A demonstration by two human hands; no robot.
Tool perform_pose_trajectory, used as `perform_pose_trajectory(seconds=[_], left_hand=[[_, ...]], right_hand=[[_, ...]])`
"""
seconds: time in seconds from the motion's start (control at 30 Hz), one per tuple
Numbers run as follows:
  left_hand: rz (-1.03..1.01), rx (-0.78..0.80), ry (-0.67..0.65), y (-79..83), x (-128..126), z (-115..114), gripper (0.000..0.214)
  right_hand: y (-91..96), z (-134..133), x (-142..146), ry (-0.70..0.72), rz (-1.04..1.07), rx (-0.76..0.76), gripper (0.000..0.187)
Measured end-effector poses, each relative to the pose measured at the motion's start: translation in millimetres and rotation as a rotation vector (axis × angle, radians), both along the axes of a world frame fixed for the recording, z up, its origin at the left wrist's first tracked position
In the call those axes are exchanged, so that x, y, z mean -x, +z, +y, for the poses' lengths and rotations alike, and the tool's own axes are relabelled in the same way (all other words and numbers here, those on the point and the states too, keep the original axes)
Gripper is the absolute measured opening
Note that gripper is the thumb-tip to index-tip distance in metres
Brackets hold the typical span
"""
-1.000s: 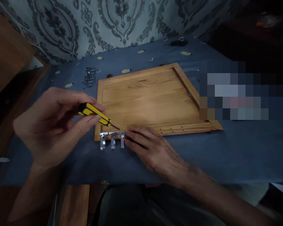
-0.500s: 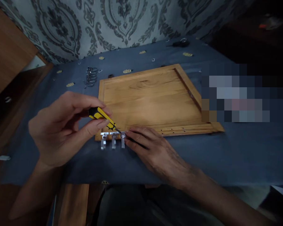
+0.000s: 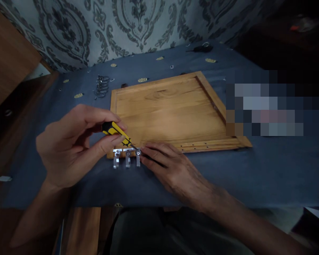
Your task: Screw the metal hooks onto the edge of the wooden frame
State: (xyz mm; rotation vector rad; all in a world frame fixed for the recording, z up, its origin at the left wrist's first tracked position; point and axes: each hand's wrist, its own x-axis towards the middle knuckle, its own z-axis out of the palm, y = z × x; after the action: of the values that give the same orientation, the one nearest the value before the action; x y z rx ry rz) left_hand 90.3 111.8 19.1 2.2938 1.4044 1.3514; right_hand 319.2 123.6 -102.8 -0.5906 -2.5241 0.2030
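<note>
My left hand (image 3: 77, 145) pinches a yellow-and-black screwdriver (image 3: 120, 134) between thumb and fingers. Its shaft slants down to the right, with the tip at the rightmost of three silver metal hooks (image 3: 138, 158). Those hooks sit in a row along the near edge of a framed wooden board (image 3: 164, 113), at its left end, their bent ends sticking out past the edge. My right hand (image 3: 175, 166) rests on the same edge, its fingertips gripping the right side of the rightmost hook. The thumb is mostly hidden.
A group of metal hooks (image 3: 102, 86) lies behind the board's left corner. A dark tool (image 3: 202, 47) lies at the back of the blue cloth-covered table (image 3: 268, 177). Small holes mark the board's near rail. A white cable plug (image 3: 4, 178) is at left.
My left hand and the screwdriver have shifted very slightly to the right. The tip stays at the rightmost hook, and my right hand keeps its place.
</note>
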Motion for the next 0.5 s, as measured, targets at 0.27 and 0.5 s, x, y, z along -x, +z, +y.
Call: perform_pose_trajectory(seconds=[0.27, 0.5], left_hand=[[0.025, 0.009, -0.042, 4.4, -1.6, 1.2, 0.006], [-0.054, 0.039, 0.060, -0.6, -1.4, -4.5, 0.012]], right_hand=[[-0.4, 0.3, 1.1, -0.003, 0.038, 0.005, 0.048], [2.0, 0.8, 1.2, 0.004, 0.059, 0.008, 0.048]])
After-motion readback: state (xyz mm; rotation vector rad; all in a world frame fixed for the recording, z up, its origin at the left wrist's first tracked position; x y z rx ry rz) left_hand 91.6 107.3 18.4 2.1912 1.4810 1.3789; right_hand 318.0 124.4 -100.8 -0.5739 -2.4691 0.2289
